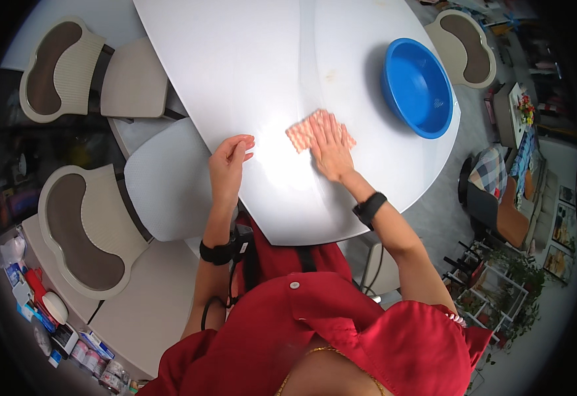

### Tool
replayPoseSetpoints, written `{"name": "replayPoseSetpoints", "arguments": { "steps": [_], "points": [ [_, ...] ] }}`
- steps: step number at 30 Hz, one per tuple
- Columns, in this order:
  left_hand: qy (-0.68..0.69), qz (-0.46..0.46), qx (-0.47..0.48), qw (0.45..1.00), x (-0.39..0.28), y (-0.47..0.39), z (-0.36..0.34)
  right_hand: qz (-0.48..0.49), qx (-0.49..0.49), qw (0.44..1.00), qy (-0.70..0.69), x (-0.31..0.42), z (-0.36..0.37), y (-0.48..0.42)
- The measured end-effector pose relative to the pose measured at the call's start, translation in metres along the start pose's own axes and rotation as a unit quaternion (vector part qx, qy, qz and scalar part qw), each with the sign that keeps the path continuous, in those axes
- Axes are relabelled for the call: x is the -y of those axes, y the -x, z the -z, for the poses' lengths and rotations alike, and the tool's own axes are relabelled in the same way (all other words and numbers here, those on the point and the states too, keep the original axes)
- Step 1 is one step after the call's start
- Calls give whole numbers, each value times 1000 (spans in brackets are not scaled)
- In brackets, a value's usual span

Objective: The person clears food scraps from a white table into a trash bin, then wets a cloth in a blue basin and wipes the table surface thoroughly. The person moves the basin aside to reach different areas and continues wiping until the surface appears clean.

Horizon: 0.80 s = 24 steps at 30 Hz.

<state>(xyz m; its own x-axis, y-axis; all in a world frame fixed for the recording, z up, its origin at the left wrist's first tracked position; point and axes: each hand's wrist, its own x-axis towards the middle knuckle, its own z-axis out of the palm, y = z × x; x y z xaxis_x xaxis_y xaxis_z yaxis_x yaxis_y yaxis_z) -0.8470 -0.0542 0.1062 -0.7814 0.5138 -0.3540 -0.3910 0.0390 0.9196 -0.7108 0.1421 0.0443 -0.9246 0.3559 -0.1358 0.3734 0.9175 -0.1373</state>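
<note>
My right hand (332,151) lies flat on an orange-and-white checked cloth (298,137), pressing it to the white tabletop (248,64). Its fingers are stretched out and slightly apart. The cloth is spread in a single patch, partly hidden under the palm. Near the table's left edge hovers my left hand (229,161), loosely curled, with no object visible in it. To the right of the cloth, close to the table's curved edge, stands a blue plastic basin (414,89) with small holes in its wall.
Beige chairs (132,79) line the left side, and a pale grey seat (169,183) touches the table's edge. Boxes and jars (65,336) crowd a cabinet at lower left. Another chair (466,47) stands beyond the basin. Faint tan marks (330,75) show on the tabletop.
</note>
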Motion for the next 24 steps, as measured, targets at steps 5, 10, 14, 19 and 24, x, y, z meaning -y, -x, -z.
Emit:
{"name": "replayPoseSetpoints", "arguments": {
  "steps": [5, 10, 14, 19, 24],
  "points": [
    [4, 1, -20, 1000, -3, -1, -4, -36, -54, 998, -3, -32, -5, -87],
    [13, 5, -68, 998, -1, 10, -9, -65, -73, 995, -22, -63, -7, -155],
    [1, 4, -79, 997, 3, 22, -22, -107, -59, 992, -19, -79, 4, -199],
    [7, -6, -84, 996, -2, 34, -41, -51, -51, 997, -34, -88, 2, -163],
    [18, -9, -70, 997, -8, 32, -57, -4, -37, 999, -21, -84, 3, -63]
  ]
}}
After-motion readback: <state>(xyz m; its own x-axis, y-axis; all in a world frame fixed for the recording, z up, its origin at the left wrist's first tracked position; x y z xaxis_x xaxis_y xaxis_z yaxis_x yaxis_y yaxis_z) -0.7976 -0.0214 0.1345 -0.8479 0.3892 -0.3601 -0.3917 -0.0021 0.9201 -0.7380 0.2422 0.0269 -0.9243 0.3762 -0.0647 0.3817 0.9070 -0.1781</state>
